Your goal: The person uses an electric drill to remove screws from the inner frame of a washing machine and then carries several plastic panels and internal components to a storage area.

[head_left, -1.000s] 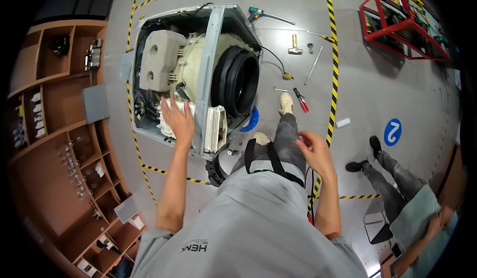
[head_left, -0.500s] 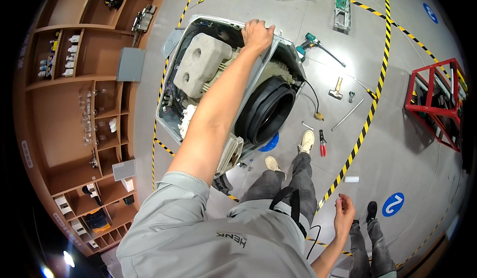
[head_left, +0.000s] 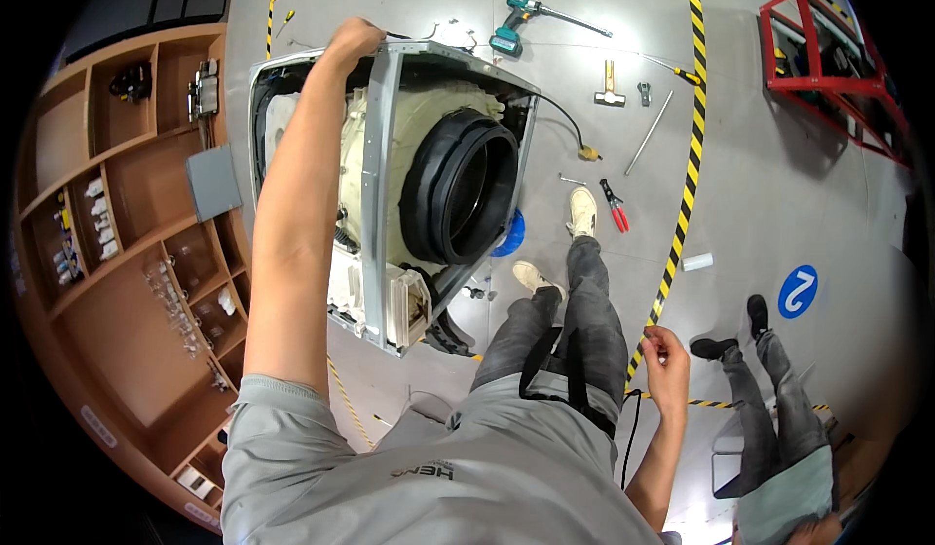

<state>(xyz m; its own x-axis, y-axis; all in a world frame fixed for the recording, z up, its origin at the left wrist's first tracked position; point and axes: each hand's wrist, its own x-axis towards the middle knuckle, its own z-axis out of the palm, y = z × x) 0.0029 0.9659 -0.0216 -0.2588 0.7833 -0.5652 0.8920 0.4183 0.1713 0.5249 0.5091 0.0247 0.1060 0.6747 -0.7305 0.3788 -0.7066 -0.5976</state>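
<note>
My left hand [head_left: 355, 37] grips the top back rim of the opened washing machine cabinet [head_left: 394, 53], my forearm crossing its left side. Inside are a cream drum housing [head_left: 380, 194], a black rubber door gasket [head_left: 458, 189] and a white plastic part [head_left: 409, 306] at the front; the pale weight block [head_left: 280, 114] is mostly hidden by my arm. My right hand [head_left: 664, 355] hangs beside my right thigh, fingers loosely curved and apart, holding nothing.
A drill [head_left: 516, 19], hammer [head_left: 609, 87], red-handled pliers [head_left: 614, 209] and rod [head_left: 648, 134] lie on the floor [head_left: 594, 126]. A red tool rack [head_left: 818, 87] stands upper right, shelving [head_left: 136, 282] at left. A co-worker's legs [head_left: 769, 389] are at lower right.
My left hand has moved from the front of the machine's insides up to the back top rim and taken hold of it. The view has shifted along with my head.
</note>
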